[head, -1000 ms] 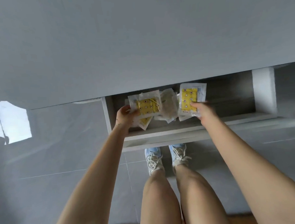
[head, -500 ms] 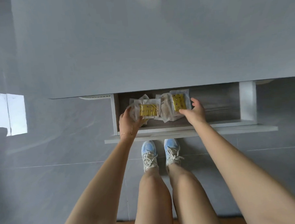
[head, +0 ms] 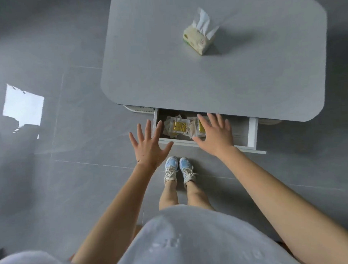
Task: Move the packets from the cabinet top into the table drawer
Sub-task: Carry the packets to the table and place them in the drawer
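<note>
Fingers [head: 148, 129] of the left hand [head: 149, 148] splayed wide and straight, gripping nothing, held over the floor [head: 71, 186] just left of the open drawer [head: 252, 132], one fingertip overlapping its left wall in the view. Fingers [head: 212, 120] of the right hand [head: 215, 136] likewise spread and flat, palm down, over the drawer's middle, covering part of the packets [head: 179, 126]; touching them or held above, impossible to tell. Thin bracelet [head: 139, 161] at the left wrist. Packets lying inside the drawer toward its left end: clear wrappers with yellow contents, overlapping in a loose heap, those nearest the right hand partly hidden beneath it. Drawer white-walled, pulled out from under the near edge of the grey worktop [head: 216, 80]. Toward the worktop's far side, a soft tissue pack [head: 198, 41] with a sheet sticking up. Below the drawer front, blue-and-white shoes [head: 179, 169] on the glossy grey tiled floor, toes pointing at the drawer. Bright window reflection [head: 22, 110] on the tiles at far left.
</note>
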Action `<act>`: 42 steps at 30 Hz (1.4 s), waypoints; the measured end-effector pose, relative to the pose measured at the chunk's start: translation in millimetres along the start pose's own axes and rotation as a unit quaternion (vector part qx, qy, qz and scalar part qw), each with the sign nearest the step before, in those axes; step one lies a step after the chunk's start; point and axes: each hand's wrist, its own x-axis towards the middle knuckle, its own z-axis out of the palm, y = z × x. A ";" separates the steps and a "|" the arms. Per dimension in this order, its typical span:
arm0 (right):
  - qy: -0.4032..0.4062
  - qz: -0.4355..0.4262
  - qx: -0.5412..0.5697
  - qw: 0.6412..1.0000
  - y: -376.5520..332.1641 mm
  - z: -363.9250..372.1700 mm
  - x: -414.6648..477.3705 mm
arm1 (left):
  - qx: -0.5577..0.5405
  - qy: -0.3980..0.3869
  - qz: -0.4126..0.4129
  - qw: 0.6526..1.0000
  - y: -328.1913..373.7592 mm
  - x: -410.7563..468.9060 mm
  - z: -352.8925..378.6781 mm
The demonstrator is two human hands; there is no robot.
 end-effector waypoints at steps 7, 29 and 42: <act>0.008 -0.091 -0.084 0.992 -64.5 -33.0 -20.3 | -0.051 0.034 -0.091 0.994 -44.9 -49.2 -29.7; -0.019 -0.326 -0.210 0.922 -512.9 3.5 -32.0 | -0.182 0.085 -0.367 0.908 -431.1 -192.8 -11.1; -0.061 -0.484 -0.283 0.826 -773.9 67.2 -68.7 | -0.283 0.143 -0.548 0.774 -599.1 -297.7 31.3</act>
